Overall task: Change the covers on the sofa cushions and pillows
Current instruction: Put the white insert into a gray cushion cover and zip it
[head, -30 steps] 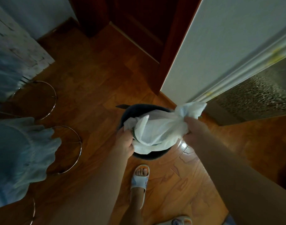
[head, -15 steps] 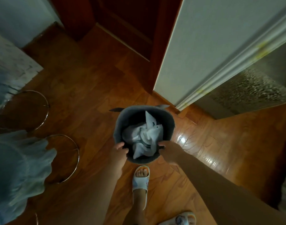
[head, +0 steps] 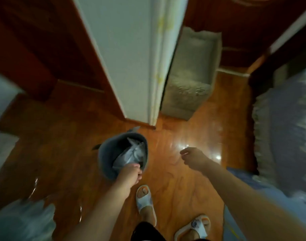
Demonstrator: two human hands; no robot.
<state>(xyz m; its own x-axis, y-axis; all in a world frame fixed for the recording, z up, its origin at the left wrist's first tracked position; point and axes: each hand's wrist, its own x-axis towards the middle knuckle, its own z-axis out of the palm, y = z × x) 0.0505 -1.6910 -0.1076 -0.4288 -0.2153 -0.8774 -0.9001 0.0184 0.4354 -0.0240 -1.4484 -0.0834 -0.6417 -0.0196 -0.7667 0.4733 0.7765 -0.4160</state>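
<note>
head view: left hand (head: 130, 174) grips the round grey bucket (head: 107, 153) rim, crumpled white cover (head: 131, 155) inside; right hand (head: 192, 158) hangs loosely curled, holding nothing.

The left arm is reaching forward and down from the lower middle of the view, bare to the wrist. The left hand (head: 130, 174) is curling its fingers (head: 135, 166) and thumb in a grip on the near rim of the bucket (head: 107, 153). The right arm is stretching out from the lower right, bare and nearly straight. The right hand (head: 194, 158) is hanging in the air, holding nothing, its fingers loosely bent with the thumb near the forefinger.
</note>
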